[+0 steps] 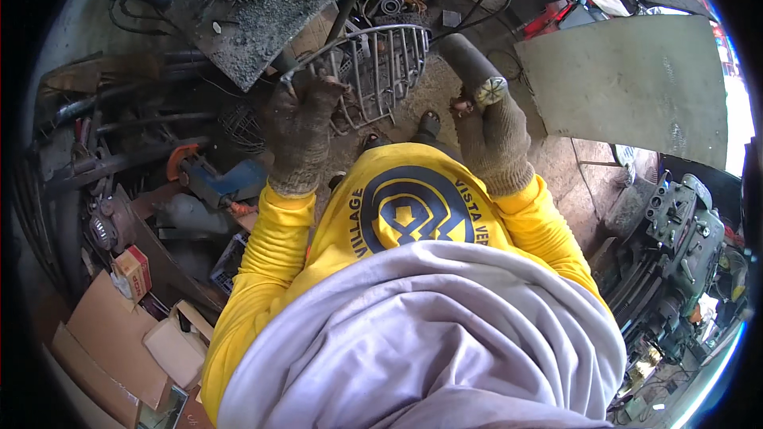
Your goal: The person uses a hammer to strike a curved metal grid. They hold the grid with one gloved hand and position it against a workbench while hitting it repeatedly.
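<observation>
My left hand, in a worn brown knit glove with bare fingertips showing, is closed on the left end of a metal rod rack. The rack is a curved frame with several parallel bars, held tilted above the floor. My right hand, gloved the same way, is wrapped round the near end of a thick dark cylinder. That cylinder points away from me, and its pale round end face carries dark radiating lines. A gap lies between the cylinder and the rack's right side.
A gritty metal-topped table with upright rods stands far left. Beyond the rack lies a heap of metal parts. A large pale sheet is at right, above a greasy machine. Cardboard and scrap crowd my left.
</observation>
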Demonstrator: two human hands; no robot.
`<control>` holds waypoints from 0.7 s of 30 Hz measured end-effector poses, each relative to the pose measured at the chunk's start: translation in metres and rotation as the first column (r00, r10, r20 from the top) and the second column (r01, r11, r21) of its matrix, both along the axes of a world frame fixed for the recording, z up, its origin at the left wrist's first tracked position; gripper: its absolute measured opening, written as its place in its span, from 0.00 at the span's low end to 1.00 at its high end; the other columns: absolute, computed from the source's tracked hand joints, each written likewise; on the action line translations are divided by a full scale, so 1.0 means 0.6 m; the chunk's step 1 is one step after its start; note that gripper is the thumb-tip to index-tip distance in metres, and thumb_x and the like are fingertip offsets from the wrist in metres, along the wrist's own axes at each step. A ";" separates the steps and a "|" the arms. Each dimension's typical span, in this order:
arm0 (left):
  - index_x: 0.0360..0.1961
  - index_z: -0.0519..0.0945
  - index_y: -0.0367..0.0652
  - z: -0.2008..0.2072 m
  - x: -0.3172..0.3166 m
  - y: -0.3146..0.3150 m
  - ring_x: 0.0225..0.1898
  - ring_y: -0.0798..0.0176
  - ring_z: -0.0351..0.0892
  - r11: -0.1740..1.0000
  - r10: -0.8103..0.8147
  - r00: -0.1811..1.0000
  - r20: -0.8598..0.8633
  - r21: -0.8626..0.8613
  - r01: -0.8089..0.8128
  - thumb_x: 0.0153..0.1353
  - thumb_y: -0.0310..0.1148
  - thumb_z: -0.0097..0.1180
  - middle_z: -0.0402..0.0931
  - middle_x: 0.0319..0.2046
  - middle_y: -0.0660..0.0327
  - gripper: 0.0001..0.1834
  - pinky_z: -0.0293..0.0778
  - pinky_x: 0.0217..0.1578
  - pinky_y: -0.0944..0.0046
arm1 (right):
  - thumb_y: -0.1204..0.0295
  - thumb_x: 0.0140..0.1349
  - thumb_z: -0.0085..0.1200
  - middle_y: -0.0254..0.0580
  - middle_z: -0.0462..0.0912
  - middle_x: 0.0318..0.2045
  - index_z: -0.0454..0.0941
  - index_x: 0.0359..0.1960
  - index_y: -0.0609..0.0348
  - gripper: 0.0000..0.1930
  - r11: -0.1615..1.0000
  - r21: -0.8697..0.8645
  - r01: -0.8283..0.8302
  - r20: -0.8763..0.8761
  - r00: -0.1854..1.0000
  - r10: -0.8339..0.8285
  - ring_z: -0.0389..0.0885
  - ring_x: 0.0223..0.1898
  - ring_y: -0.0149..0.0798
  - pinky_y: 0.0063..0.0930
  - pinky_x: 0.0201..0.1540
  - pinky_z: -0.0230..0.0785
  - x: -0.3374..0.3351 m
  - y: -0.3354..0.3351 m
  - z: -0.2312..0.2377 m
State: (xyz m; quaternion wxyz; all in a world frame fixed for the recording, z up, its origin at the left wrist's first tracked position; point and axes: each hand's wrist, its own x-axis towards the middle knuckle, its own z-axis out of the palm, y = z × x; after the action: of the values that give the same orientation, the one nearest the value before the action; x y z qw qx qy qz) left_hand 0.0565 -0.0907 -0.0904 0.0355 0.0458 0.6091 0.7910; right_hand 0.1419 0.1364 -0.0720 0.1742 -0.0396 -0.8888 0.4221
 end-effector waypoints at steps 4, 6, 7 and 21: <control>0.37 0.79 0.40 0.022 0.010 -0.012 0.34 0.74 0.72 0.997 0.016 0.998 -0.061 -0.068 -0.021 0.59 0.32 0.61 0.75 0.33 0.69 0.08 0.70 0.35 0.70 | 0.64 0.57 0.58 0.52 0.80 0.28 0.74 0.38 0.60 0.14 0.999 -0.024 -0.044 0.041 0.998 0.045 0.80 0.31 0.56 0.40 0.32 0.71 0.016 -0.004 -0.001; 0.41 0.77 0.40 0.016 0.016 -0.021 0.37 0.73 0.73 0.999 0.016 0.999 0.046 0.047 -0.018 0.58 0.31 0.61 0.73 0.35 0.66 0.11 0.72 0.36 0.69 | 0.63 0.56 0.58 0.52 0.80 0.28 0.74 0.39 0.59 0.15 0.998 0.003 -0.065 0.052 0.997 0.065 0.80 0.31 0.56 0.41 0.32 0.71 0.019 -0.007 0.001; 0.41 0.77 0.40 0.002 0.014 -0.028 0.37 0.73 0.73 0.999 0.012 0.999 0.046 0.041 -0.014 0.58 0.31 0.61 0.73 0.35 0.66 0.11 0.72 0.36 0.69 | 0.62 0.56 0.58 0.52 0.80 0.28 0.74 0.39 0.59 0.15 0.997 -0.007 -0.077 0.048 0.996 0.077 0.80 0.31 0.56 0.42 0.32 0.71 0.020 -0.009 0.003; 0.37 0.74 0.40 0.030 0.021 0.004 0.29 0.72 0.76 0.986 -0.154 0.985 0.076 0.077 0.148 0.58 0.25 0.59 0.76 0.29 0.66 0.07 0.74 0.33 0.70 | 0.64 0.53 0.59 0.50 0.79 0.27 0.74 0.39 0.58 0.15 0.991 0.122 -0.063 0.108 0.993 0.049 0.79 0.30 0.56 0.44 0.30 0.70 0.016 -0.031 0.047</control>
State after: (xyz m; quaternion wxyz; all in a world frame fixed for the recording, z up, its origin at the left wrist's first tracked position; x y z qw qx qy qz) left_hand 0.0691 -0.0884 -0.0724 0.1186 0.0608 0.5733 0.8085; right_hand 0.1517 0.1178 -0.0436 0.1175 -0.0258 -0.9221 0.3677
